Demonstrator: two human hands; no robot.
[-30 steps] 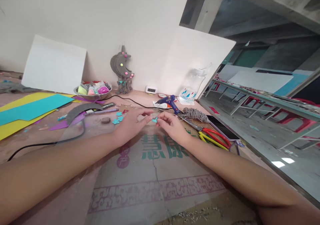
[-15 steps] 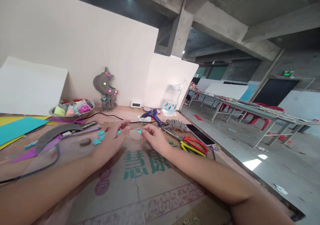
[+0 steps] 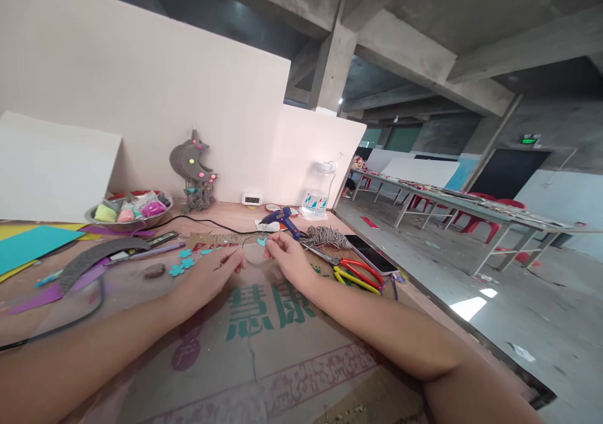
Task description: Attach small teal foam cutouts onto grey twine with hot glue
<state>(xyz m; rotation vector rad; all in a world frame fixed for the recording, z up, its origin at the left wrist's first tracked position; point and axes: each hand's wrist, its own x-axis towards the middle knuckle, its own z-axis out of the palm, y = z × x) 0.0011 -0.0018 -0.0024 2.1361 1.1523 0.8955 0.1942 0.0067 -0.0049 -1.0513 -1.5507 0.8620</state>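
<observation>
My right hand [image 3: 288,255] is closed, thumb and forefinger pinching a small turquoise cut-out piece [image 3: 262,241] with a thin dark loop [image 3: 255,263] of wire or cord beside it. Just left of the loop, my left hand [image 3: 217,272] has its fingertips pressed together; what lies between them is too small to tell. Turquoise flower cut-outs [image 3: 181,263] lie left of that hand, close to a brown pebble-like lump [image 3: 154,271]. Both forearms rest over a printed cardboard sheet [image 3: 254,355] under a clear film.
Beyond my hands are a blue glue gun [image 3: 285,221], a ball of grey twine [image 3: 326,236], pliers [image 3: 360,273], a phone [image 3: 371,254] and a plastic bottle [image 3: 318,191]. To the left are a bowl [image 3: 129,223] of coloured clay, a grey moon ornament [image 3: 191,163] and coloured sheets [image 3: 35,248].
My left hand has moved down and toward me; its fingers, spread before, are now pinched together. The right hand still holds the turquoise piece. The whole view has shifted slightly.
</observation>
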